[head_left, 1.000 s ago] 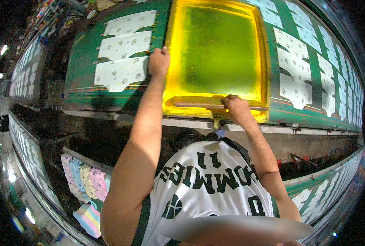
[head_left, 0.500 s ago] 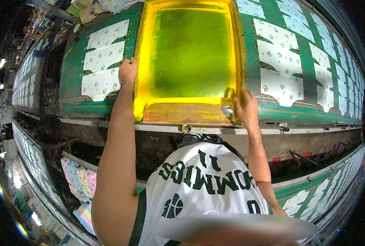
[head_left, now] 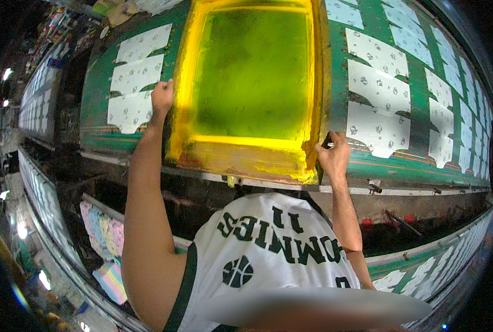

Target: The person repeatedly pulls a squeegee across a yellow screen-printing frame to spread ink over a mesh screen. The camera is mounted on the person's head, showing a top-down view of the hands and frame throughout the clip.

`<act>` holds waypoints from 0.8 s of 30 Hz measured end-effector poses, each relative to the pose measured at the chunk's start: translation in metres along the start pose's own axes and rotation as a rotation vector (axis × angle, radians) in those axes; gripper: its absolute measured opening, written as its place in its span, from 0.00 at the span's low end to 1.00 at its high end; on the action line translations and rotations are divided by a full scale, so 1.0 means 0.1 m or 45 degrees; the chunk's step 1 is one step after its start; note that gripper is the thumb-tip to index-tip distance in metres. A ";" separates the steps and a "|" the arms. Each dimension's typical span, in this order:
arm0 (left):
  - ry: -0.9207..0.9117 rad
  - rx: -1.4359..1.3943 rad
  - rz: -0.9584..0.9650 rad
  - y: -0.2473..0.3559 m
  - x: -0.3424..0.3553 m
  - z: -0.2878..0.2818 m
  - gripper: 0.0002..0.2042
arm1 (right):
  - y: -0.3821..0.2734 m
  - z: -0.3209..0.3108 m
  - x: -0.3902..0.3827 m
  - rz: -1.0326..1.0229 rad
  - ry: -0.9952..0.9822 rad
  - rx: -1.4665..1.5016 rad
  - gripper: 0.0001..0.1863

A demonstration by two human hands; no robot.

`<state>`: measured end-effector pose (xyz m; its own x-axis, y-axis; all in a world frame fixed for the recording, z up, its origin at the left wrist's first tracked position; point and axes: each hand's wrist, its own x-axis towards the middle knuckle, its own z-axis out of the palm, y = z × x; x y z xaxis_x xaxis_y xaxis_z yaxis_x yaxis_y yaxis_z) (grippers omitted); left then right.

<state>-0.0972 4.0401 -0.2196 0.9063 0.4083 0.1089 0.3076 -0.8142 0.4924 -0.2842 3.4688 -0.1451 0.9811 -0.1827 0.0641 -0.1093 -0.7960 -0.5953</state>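
Observation:
A screen-printing frame (head_left: 246,148) with yellow-stained borders and a green mesh lies across the table in front of me, slightly askew. My left hand (head_left: 162,97) is curled against the frame's left side, about halfway up. At the lower right side of the frame, the thumb and fingers of my right hand (head_left: 335,155) are pinched on its edge. White cut fabric pieces (head_left: 129,112) with small dark motifs lie left of the frame. More printed pieces (head_left: 377,127) are laid out on its right. Whatever is beneath the mesh is hidden.
The long green table (head_left: 368,165) has a pale rail with small metal fittings (head_left: 375,186) along its near edge. Behind me runs another table (head_left: 423,276) with white pieces. Pastel fabrics (head_left: 105,235) hang at the lower left, and crumpled plastic (head_left: 159,5) lies at the far left.
My right hand has gone from open fingers beside the frame to a pinch on its edge. The frame's near end has come closer to me, and the frame sits more tilted.

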 end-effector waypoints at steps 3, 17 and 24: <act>-0.060 -0.067 -0.018 0.01 0.01 -0.09 0.20 | -0.08 -0.21 0.00 -0.048 0.045 0.075 0.30; 0.102 -0.427 0.292 2.69 -1.37 1.11 0.24 | 2.65 -1.91 0.62 -0.118 0.048 -0.018 0.21; 0.071 -0.487 0.155 3.69 -2.29 1.50 0.25 | 3.78 -2.50 0.57 -0.162 0.036 0.099 0.21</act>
<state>-0.1476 3.5842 -0.1928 0.9091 0.3488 0.2276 0.0597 -0.6500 0.7576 -0.3100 3.0130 -0.1667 0.9813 -0.1001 0.1647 0.0294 -0.7670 -0.6410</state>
